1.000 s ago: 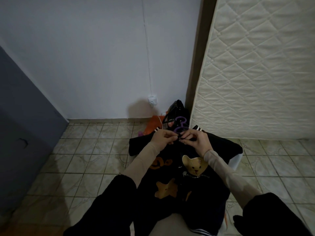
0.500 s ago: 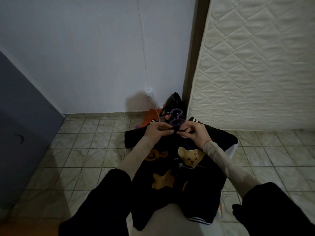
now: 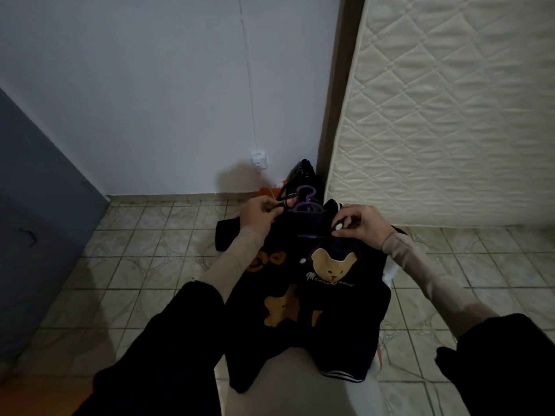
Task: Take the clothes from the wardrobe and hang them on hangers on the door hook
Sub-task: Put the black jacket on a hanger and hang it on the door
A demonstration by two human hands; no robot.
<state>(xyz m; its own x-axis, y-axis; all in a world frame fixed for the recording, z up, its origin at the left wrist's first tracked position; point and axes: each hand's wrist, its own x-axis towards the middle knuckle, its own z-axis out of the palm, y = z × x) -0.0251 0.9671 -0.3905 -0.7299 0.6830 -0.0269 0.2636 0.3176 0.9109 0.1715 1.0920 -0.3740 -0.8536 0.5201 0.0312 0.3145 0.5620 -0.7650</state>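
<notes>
A black jacket [image 3: 336, 313] with tan bear and star patches lies front-up on a white seat [image 3: 288, 382] in front of me. A purple hanger [image 3: 306, 202] sits inside its neck, hook pointing away from me. My left hand [image 3: 258, 216] pinches the left side of the collar beside the hanger's hook. My right hand [image 3: 360, 225] pinches the right front edge at a white snap button, holding the neck apart. The hanger's crossbar shows between the two edges.
A quilted mattress [image 3: 450, 115] leans upright at the right. A dark bag [image 3: 303, 175] and something orange [image 3: 267, 192] sit in the corner by a wall socket [image 3: 259, 162]. A grey panel [image 3: 36, 211] stands at the left. The floor [image 3: 144, 265] is tiled.
My hands were together at the middle of the collar; now they have moved apart, spreading the jacket's neck open so that the hanger's bar shows.
</notes>
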